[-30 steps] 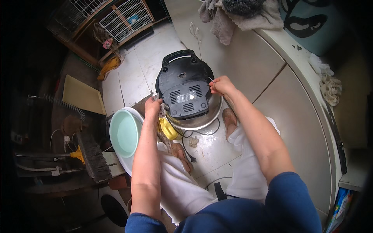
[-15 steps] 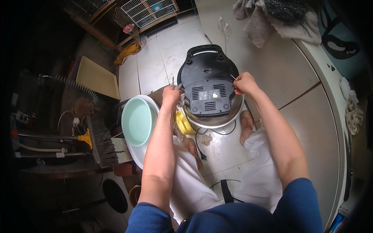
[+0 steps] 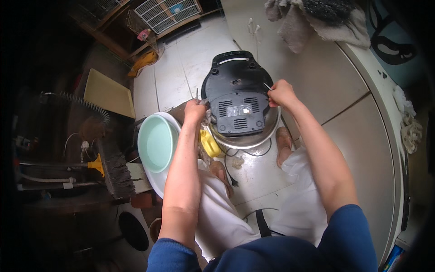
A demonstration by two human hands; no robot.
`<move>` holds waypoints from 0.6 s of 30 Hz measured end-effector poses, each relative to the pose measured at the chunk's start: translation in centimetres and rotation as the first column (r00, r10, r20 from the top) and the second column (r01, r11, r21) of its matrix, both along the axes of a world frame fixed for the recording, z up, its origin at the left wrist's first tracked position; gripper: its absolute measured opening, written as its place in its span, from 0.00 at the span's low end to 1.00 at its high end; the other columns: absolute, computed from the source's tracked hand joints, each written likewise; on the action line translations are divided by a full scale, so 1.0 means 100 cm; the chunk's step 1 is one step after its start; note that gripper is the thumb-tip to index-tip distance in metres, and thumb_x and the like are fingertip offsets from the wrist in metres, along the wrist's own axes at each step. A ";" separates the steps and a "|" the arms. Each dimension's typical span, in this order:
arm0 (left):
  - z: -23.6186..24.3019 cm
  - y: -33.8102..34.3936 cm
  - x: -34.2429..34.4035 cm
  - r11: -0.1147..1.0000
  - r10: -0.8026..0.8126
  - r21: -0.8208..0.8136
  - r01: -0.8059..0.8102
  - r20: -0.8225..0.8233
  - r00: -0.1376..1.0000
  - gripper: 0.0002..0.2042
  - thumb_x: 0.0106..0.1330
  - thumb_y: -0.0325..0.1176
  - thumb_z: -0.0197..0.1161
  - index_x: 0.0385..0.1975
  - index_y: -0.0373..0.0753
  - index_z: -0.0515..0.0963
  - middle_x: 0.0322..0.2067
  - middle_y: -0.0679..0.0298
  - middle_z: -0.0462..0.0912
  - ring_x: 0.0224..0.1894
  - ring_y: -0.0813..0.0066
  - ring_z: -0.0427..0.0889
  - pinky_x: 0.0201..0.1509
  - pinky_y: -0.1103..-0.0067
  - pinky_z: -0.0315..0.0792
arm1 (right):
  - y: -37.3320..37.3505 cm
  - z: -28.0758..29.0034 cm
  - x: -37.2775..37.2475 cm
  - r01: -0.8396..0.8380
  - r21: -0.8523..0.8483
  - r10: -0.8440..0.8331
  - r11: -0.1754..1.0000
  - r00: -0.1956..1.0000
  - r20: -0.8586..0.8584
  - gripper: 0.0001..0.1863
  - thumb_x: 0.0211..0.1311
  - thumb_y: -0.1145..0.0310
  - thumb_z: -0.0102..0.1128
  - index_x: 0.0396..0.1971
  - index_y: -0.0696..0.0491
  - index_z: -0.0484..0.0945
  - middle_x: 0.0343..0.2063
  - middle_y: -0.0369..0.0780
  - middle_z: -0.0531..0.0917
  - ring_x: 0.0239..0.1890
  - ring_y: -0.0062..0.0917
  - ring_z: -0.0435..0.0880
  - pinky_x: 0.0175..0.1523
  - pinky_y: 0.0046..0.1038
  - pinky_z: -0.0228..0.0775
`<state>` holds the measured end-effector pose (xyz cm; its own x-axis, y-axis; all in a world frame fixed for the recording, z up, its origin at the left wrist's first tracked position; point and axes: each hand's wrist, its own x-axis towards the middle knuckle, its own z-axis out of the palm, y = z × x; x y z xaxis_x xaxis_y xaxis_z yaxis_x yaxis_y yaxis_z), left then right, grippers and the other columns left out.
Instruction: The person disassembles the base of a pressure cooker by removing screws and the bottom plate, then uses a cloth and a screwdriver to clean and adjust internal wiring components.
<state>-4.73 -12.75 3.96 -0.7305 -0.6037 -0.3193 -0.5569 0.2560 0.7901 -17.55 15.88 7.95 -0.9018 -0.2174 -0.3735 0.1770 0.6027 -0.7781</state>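
A black appliance (image 3: 234,71) lies underside up over a steel basin (image 3: 247,144), showing vents and feet. My right hand (image 3: 280,94) is closed on a thin metal tool (image 3: 267,86) against the appliance's right side. My left hand (image 3: 194,110) is closed at its left side, holding an upright metal tool (image 3: 197,94) and a dirty grey rag (image 3: 206,118). What kind of tools these are is too small to tell. A yellow jug (image 3: 209,145) stands just below my left hand, and a dark cord loops on the floor under the steel basin.
A mint basin (image 3: 155,143) sits inside a white one at left, beside a brush (image 3: 115,173) and cream tray (image 3: 106,95). Wire cages (image 3: 165,16) stand at the back. A pale counter edge (image 3: 351,61) with towels (image 3: 317,25) runs along the right. My feet flank the cord.
The head view has shifted, putting the appliance and surroundings farther right than a second ago. Both hands still grip their items at the appliance's sides, with little visible movement relative to it.
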 end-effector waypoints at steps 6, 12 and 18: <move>0.011 0.007 0.003 0.922 0.031 0.388 0.022 -0.129 0.991 0.10 0.57 0.18 0.53 0.34 0.31 0.81 0.25 0.61 0.81 0.25 0.73 0.78 0.29 0.78 0.72 | 0.006 -0.013 -0.006 0.027 -0.066 -0.023 0.997 0.998 0.054 0.07 0.48 0.80 0.57 0.28 0.63 0.81 0.23 0.44 0.83 0.20 0.28 0.84 0.25 0.26 0.80; 0.015 0.005 0.012 0.848 0.058 0.528 0.036 -0.162 0.985 0.13 0.55 0.14 0.51 0.37 0.32 0.79 0.27 0.63 0.79 0.24 0.72 0.79 0.27 0.77 0.74 | 0.003 -0.009 0.001 -0.010 -0.120 0.021 0.993 0.996 0.091 0.05 0.56 0.80 0.54 0.30 0.63 0.79 0.22 0.40 0.80 0.18 0.22 0.81 0.22 0.22 0.79; 0.013 0.012 0.009 0.885 0.028 0.463 0.045 -0.150 0.988 0.17 0.55 0.14 0.50 0.43 0.33 0.78 0.26 0.65 0.78 0.24 0.75 0.77 0.28 0.79 0.73 | 0.007 -0.018 0.000 0.031 -0.162 -0.017 0.986 0.996 0.088 0.05 0.58 0.75 0.59 0.31 0.62 0.80 0.22 0.41 0.81 0.17 0.22 0.81 0.21 0.23 0.78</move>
